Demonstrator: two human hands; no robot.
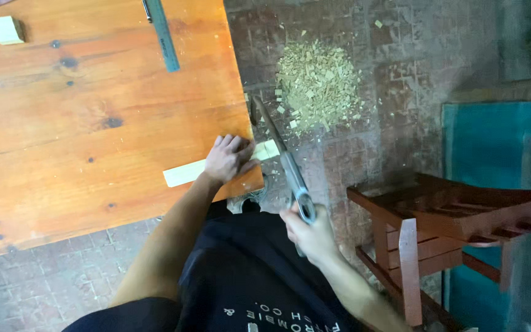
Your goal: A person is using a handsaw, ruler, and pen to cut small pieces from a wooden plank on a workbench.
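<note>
My left hand (228,158) presses flat on a pale wood strip (184,173) that lies along the right edge of the orange-brown wooden table (93,110), its end sticking out past the edge. A hand saw (281,154) is gripped by its handle in my right hand (309,232). Its blade runs up and left across the strip's overhanging end, beside the table's edge.
A metal ruler (163,35) and a small pale wood block (5,29) lie on the far part of the table. A pile of wood chips (317,83) covers the brick floor beyond the edge. A reddish-brown wooden chair (437,227) stands close on my right.
</note>
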